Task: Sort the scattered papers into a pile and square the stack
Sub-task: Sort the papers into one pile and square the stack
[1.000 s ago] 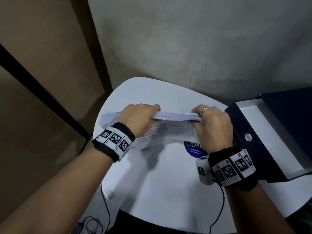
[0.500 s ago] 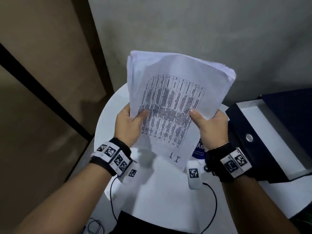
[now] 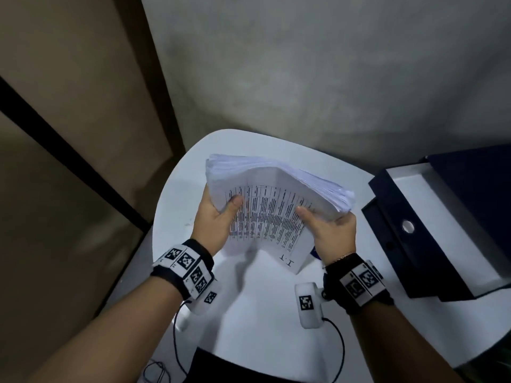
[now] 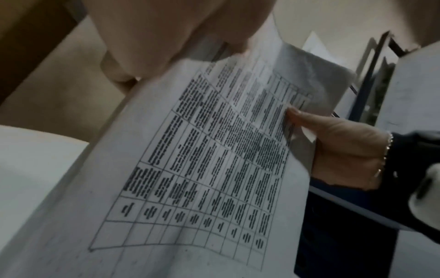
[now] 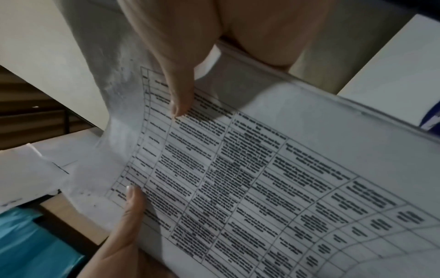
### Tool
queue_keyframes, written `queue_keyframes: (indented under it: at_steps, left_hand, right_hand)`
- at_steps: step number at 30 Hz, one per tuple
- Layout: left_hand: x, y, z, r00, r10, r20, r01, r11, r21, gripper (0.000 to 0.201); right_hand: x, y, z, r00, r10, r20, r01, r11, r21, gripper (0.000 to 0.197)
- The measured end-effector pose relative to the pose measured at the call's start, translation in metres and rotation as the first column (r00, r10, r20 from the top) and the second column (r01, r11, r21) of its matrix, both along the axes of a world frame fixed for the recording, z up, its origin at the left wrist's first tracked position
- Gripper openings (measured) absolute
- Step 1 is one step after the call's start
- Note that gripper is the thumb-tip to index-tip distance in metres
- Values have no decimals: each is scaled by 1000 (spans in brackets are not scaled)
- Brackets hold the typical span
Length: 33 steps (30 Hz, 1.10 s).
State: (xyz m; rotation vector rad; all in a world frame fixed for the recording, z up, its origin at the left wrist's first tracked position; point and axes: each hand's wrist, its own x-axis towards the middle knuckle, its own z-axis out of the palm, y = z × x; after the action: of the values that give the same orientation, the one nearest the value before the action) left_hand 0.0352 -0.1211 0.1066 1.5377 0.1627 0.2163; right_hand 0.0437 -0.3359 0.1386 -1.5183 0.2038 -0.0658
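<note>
A thick stack of papers (image 3: 272, 208) hangs over the white table (image 3: 249, 322), tilted, its near corner low and its far edge fanned unevenly. The top sheet carries a printed grid of text. My left hand (image 3: 218, 217) grips the stack's left side, thumb on the printed face. My right hand (image 3: 329, 228) grips the right side the same way. In the left wrist view the stack (image 4: 202, 169) fills the frame, with my right hand (image 4: 345, 150) at its far edge. The right wrist view shows the stack (image 5: 262, 188), my right thumb (image 5: 181, 94) and my left thumb (image 5: 133, 203) pressing on it.
A dark blue box file (image 3: 420, 239) lies open at the table's right edge, close to my right hand. A blue round sticker (image 3: 313, 251) peeks out under the stack. Cables (image 3: 177, 341) hang off the table's near edge. A grey wall stands behind.
The stack went from lying low, edge up, near the table to upright with the print facing me. It has now tipped back and dropped lower. Both hands kept hold.
</note>
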Motion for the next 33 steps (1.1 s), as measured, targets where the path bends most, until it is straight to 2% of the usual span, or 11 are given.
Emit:
queue_keyframes:
  at_steps: [3, 6, 8, 10, 13, 16, 19, 23, 26, 30, 33]
  left_hand:
    - [2, 0, 2, 998, 43, 47, -42, 999, -16, 75]
    - [2, 2, -3, 1000, -23, 7, 22, 999, 37, 79]
    - [1, 4, 5, 999, 1, 34, -3, 997, 71, 88]
    - [4, 2, 18, 994, 26, 110, -29, 999, 27, 91]
    - [9, -5, 39, 979, 90, 183, -81, 995, -54, 74]
    - [15, -5, 45, 968, 171, 182, -152, 982, -111, 57]
    - [15, 2, 46, 983, 126, 136, -89, 965, -248, 84]
    - [11, -1, 52, 995, 8, 102, 27, 942, -335, 117]
    - [12, 5, 49, 993, -84, 76, 102, 956, -275, 124]
    - [19, 22, 39, 978, -206, 23, 206, 978, -21, 142]
    - [17, 32, 49, 990, -116, 77, 99, 976, 191, 143]
  right_hand:
    - [0, 1, 6, 999, -51, 17, 50, 999, 20, 32]
    - [-3, 1, 9, 998, -21, 60, 20, 1000, 17, 30]
    - [-1, -1, 17, 985, -50, 164, 47, 999, 20, 38]
    - [4, 2, 23, 961, -95, 260, 91, 996, 27, 29]
    - [8, 6, 27, 938, -143, 316, 123, 989, 84, 11]
    - [3, 3, 24, 946, -50, 321, 34, 998, 57, 39]
    - [-3, -1, 16, 961, 41, 272, -39, 999, -14, 69]
    - [-6, 1, 10, 975, 36, 221, -37, 999, 2, 60]
    - [-4, -1, 10, 982, -5, 191, 10, 1000, -26, 49]
    - [0, -1, 13, 996, -38, 83, 30, 995, 95, 39]
    - [4, 1, 14, 999, -8, 40, 3, 993, 114, 29]
